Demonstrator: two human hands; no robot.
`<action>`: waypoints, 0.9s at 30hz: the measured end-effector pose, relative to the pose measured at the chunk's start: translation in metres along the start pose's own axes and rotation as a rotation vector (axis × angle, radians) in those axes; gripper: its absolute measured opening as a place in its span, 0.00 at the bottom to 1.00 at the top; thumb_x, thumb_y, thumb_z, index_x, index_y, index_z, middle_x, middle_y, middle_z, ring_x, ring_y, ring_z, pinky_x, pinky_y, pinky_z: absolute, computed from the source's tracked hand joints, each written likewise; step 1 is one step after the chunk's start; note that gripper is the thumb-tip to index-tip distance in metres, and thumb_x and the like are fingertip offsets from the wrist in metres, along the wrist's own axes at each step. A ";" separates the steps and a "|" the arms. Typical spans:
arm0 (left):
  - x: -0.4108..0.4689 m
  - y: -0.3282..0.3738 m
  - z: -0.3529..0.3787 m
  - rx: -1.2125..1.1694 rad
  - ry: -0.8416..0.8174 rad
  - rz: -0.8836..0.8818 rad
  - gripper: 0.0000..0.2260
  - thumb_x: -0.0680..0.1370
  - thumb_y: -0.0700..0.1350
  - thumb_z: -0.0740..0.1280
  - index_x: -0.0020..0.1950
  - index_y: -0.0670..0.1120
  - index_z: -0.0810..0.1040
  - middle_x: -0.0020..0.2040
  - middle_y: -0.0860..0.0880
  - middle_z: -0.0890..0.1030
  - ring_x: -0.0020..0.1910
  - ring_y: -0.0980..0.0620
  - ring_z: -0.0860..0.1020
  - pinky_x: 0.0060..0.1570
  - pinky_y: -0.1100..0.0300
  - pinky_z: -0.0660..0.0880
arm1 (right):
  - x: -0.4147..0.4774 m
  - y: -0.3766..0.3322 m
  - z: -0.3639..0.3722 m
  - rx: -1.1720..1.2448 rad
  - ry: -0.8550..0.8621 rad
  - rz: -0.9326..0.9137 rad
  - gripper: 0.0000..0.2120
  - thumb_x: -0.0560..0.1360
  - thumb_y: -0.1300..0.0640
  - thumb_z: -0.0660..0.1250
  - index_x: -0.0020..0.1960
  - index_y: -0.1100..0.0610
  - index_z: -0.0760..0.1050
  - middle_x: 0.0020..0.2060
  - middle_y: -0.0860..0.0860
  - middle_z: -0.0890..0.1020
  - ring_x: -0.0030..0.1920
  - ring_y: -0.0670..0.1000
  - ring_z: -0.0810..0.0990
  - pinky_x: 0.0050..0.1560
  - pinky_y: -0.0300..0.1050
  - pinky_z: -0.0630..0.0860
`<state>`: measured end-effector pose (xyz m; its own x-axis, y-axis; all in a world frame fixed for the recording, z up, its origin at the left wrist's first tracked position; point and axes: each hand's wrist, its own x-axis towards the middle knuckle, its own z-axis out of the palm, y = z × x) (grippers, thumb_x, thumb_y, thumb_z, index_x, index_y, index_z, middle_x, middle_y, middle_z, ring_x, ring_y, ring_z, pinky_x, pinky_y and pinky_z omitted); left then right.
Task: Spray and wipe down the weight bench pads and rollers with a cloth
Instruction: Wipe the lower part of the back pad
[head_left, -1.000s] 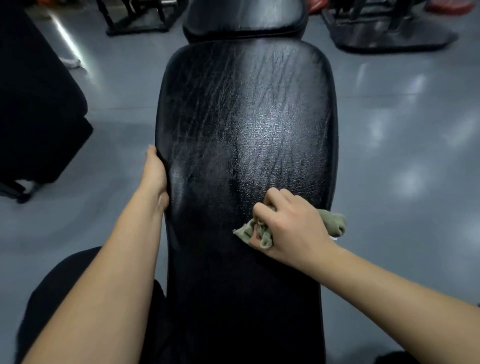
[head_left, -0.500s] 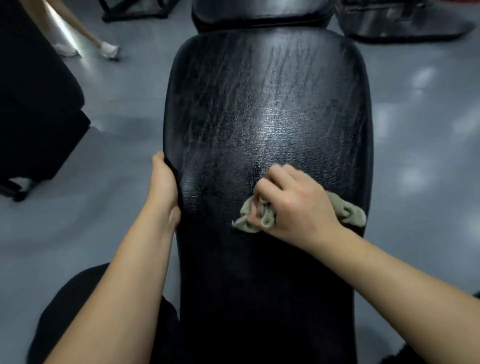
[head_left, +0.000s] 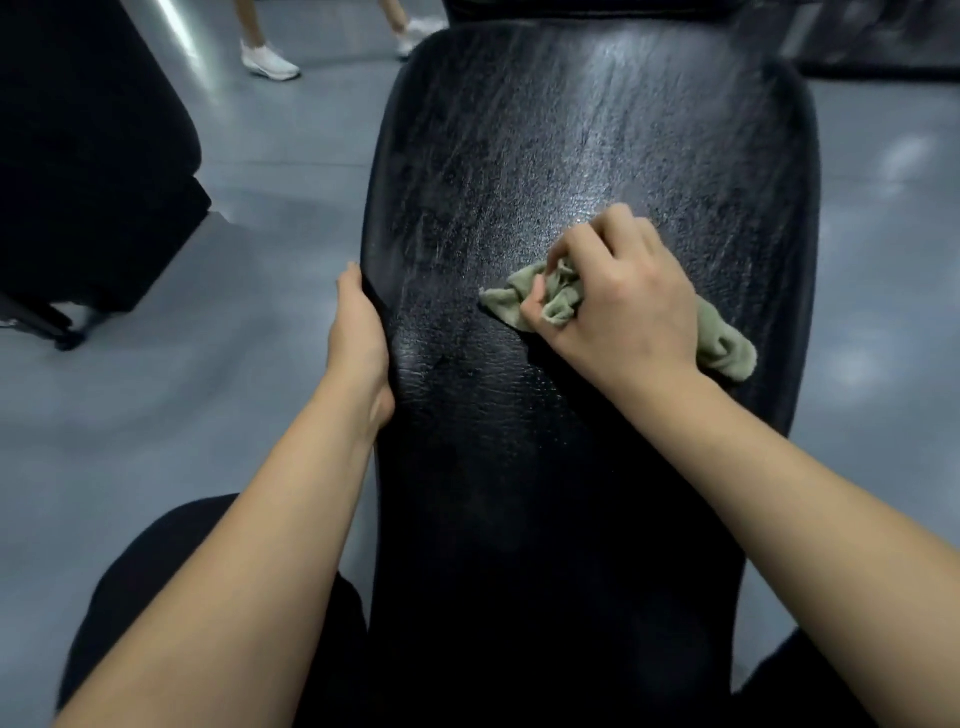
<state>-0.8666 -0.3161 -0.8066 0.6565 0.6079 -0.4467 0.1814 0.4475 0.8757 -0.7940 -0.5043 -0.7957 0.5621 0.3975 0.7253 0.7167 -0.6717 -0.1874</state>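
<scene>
A long black bench pad (head_left: 587, 156) with cracked, shiny vinyl runs away from me down the middle of the view. My right hand (head_left: 618, 301) grips a crumpled olive-green cloth (head_left: 722, 343) and presses it onto the pad's middle, with cloth ends sticking out on both sides of the fist. My left hand (head_left: 358, 338) holds the pad's left edge, fingers wrapped over the side. No spray bottle is in view.
Grey glossy floor (head_left: 260, 364) lies on both sides of the bench. A large black padded machine (head_left: 88, 166) stands at the left. Another person's legs in white shoes (head_left: 270, 60) are at the top left. A second pad and dark equipment bases sit beyond the bench.
My right hand has slid the cloth up the pad, away from me. The view has moved closer over the bench. A person's feet have walked in at the top left. The left hand keeps its hold.
</scene>
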 end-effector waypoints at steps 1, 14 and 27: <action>-0.002 0.001 0.000 0.008 -0.002 -0.002 0.26 0.81 0.63 0.56 0.61 0.47 0.83 0.51 0.46 0.87 0.51 0.46 0.85 0.52 0.51 0.83 | -0.004 -0.001 -0.002 0.002 -0.011 -0.005 0.11 0.73 0.50 0.68 0.45 0.58 0.76 0.44 0.55 0.75 0.44 0.57 0.74 0.41 0.52 0.72; -0.033 0.008 -0.003 0.092 0.014 -0.026 0.29 0.82 0.65 0.52 0.61 0.47 0.83 0.47 0.44 0.87 0.47 0.44 0.85 0.39 0.57 0.81 | -0.088 -0.006 -0.044 0.084 -0.198 -0.207 0.12 0.71 0.48 0.70 0.41 0.56 0.74 0.39 0.52 0.74 0.40 0.56 0.74 0.37 0.53 0.72; -0.036 0.009 -0.008 0.078 -0.110 -0.020 0.25 0.84 0.62 0.49 0.56 0.47 0.80 0.44 0.44 0.84 0.42 0.47 0.82 0.40 0.58 0.80 | -0.128 -0.040 -0.047 0.110 -0.317 -0.389 0.13 0.74 0.45 0.69 0.42 0.54 0.73 0.40 0.50 0.73 0.39 0.54 0.73 0.37 0.52 0.71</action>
<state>-0.8942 -0.3290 -0.7840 0.7275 0.5222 -0.4450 0.2487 0.4038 0.8804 -0.9142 -0.5576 -0.8501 0.3303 0.7867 0.5215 0.9274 -0.3734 -0.0242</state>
